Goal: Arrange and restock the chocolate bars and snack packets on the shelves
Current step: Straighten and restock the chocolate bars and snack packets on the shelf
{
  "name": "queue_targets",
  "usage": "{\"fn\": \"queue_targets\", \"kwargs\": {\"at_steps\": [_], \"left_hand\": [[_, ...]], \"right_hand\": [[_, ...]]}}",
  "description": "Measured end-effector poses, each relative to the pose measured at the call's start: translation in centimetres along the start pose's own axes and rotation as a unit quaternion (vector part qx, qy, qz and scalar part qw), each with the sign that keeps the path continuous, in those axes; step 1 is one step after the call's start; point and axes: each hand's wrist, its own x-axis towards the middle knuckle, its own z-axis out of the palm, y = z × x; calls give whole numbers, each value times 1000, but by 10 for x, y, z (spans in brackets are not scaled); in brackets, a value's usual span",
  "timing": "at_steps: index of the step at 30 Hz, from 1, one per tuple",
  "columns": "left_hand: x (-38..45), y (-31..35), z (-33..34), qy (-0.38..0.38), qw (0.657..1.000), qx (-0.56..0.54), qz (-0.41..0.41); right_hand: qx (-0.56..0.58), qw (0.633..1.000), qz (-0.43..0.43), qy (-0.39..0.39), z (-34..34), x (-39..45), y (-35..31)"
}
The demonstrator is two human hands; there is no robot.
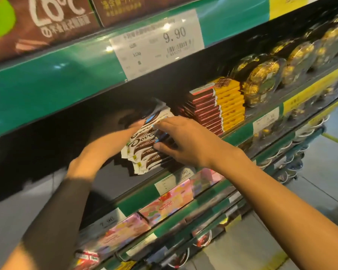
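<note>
A stack of brown-and-white Dove chocolate bars (144, 149) lies on the dark middle shelf (109, 178), tilted and fanned toward its front edge. My right hand (183, 141) grips the stack's right end, fingers on top and thumb at the near side. My left hand (123, 135) reaches in from the left and holds the stack's far left end; its fingertips are hidden behind the bars. A black sleeve covers my left forearm.
A neat pile of maroon-and-yellow bars (217, 108) stands just right of the Dove stack, then gold foil chocolate packs (261, 82). Brown boxes (47, 20) sit on the shelf above, over a 9.90 price tag (158, 43). Pink boxes (170, 201) fill the shelf below.
</note>
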Motion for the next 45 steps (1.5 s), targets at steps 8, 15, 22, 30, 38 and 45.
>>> {"fn": "queue_targets", "kwargs": {"at_steps": [8,15,22,30,38,45], "left_hand": [[-15,-28,-10,138,989,-8,56],[-51,-57,-26,222,974,7,45],[-127,-107,-24,304,947,-97,34],[-242,-131,43,408,881,-230,-69],[-356,-178,114,496,788,-287,-227],[-458,-231,132,583,704,-276,-299]], "right_hand": [[23,999,17,-25,-11,1,-1],[76,996,34,14,-16,-1,-5],[188,976,57,91,-10,-40,-37],[497,865,41,-58,32,-86,-77],[483,846,-34,-222,85,-118,-145],[443,838,-55,-313,136,-147,-253]]}}
